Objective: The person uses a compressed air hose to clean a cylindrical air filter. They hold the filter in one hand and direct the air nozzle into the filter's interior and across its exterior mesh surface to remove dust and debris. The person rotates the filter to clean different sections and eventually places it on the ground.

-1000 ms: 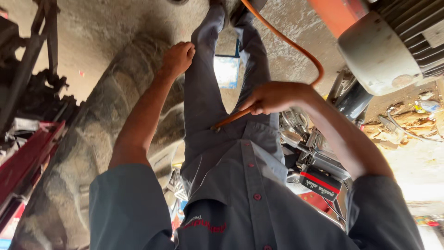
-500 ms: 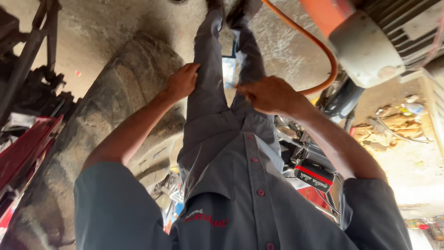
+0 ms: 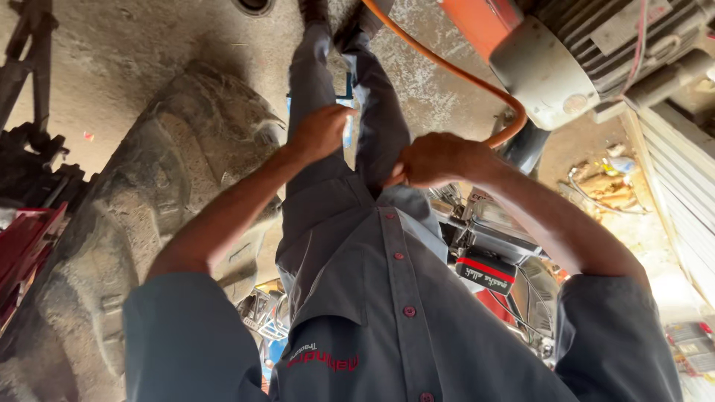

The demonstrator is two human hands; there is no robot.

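Looking straight down my grey shirt and trousers, both hands are in front of my waist. My right hand (image 3: 439, 158) is closed around an orange hose (image 3: 447, 71) that loops away to the top of the view past a grey motor housing (image 3: 566, 67). My left hand (image 3: 320, 132) hovers close by, fingers curled, between a large dusty tyre (image 3: 141, 223) and my thigh. I cannot see anything held in it.
The tyre stands to my left on a concrete floor (image 3: 134, 52). A red metal frame (image 3: 22, 253) is at the far left. To my right sit a black and red box (image 3: 488, 272), tangled parts and a white ribbed panel (image 3: 685, 193).
My left hand has come off the tyre and moved in toward my waist. The right hand has drawn the hose closer to my body, and the view has shifted slightly.
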